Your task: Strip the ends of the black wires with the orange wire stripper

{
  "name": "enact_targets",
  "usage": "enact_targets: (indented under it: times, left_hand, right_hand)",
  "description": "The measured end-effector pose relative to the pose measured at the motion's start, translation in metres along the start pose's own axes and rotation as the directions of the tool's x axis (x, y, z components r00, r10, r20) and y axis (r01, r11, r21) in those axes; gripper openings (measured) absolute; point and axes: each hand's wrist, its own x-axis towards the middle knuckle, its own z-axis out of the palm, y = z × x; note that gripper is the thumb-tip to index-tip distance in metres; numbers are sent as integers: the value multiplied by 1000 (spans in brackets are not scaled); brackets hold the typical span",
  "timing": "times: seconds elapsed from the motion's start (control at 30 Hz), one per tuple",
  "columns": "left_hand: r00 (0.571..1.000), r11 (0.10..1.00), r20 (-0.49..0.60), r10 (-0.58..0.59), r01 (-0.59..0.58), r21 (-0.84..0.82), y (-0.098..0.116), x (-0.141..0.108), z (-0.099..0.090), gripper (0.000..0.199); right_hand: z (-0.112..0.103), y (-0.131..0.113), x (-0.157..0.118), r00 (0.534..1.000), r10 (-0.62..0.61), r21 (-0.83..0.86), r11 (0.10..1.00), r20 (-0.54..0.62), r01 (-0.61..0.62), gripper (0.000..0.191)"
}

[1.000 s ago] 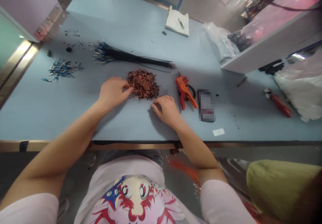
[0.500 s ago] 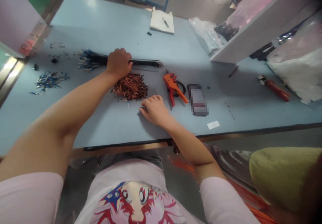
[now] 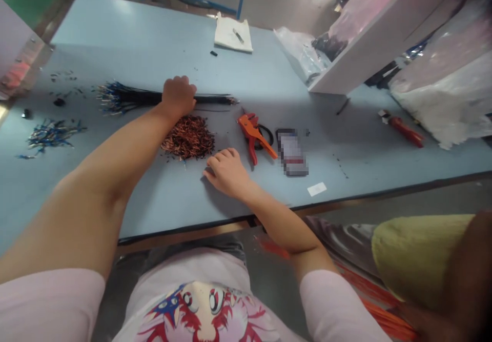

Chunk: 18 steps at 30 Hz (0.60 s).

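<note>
A long bundle of black wires (image 3: 142, 97) with blue and white tips lies across the table. My left hand (image 3: 178, 96) is closed around its middle, knuckles up. Below that hand is a heap of short copper-coloured pieces (image 3: 190, 138). My right hand (image 3: 226, 170) rests on the tabletop at the heap's lower right, fingers loosely curled and a little apart, with nothing seen in it. Orange and red pliers (image 3: 254, 136) lie over a black ring, right of the heap. A small pile of blue-tipped pieces (image 3: 54, 134) lies at the left.
A phone (image 3: 292, 152) and a white label (image 3: 316, 189) lie right of the pliers. A white cloth (image 3: 233, 34) is at the back edge. A pale panel (image 3: 361, 44), plastic bags (image 3: 442, 96) and a red-handled tool (image 3: 405, 130) stand or lie farther right. A person's yellow clothing (image 3: 418, 260) shows lower right.
The camera view has shifted, so the tabletop items appear farther left. Both hands keep about the same places relative to the bundle and the heap.
</note>
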Motion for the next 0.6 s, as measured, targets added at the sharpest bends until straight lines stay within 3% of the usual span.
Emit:
enact_targets:
  times: [0.13, 0.2, 0.3, 0.43, 0.5, 0.6]
  left_hand:
    - [995, 984, 62, 81, -90, 157, 0, -11, -5, 36]
    - [992, 973, 59, 108, -117, 199, 0, -19, -10, 35]
    - [992, 963, 21, 121, -123, 240, -5, -31, -17, 34]
    - [994, 954, -18, 110, -100, 281, -24, -42, -22, 33]
    - [993, 949, -20, 118, -107, 298, -36, -46, -23, 32]
    - [987, 938, -5, 162, -153, 311, -50, -49, -23, 35]
  right_hand:
    - [-12, 22, 23, 987, 115, -38, 992, -111, -120, 25]
    - [-24, 38, 49, 970, 183, -193, 958, -159, -212, 29]
    - [-36, 59, 96, 961, 182, -295, 925, -207, -239, 37]
    - [-33, 71, 141, 974, 192, -376, 899, -119, -223, 29]
    - [-26, 73, 150, 983, 172, -418, 890, -66, -184, 26]
    - [-21, 73, 153, 990, 139, -460, 879, 0, -124, 39]
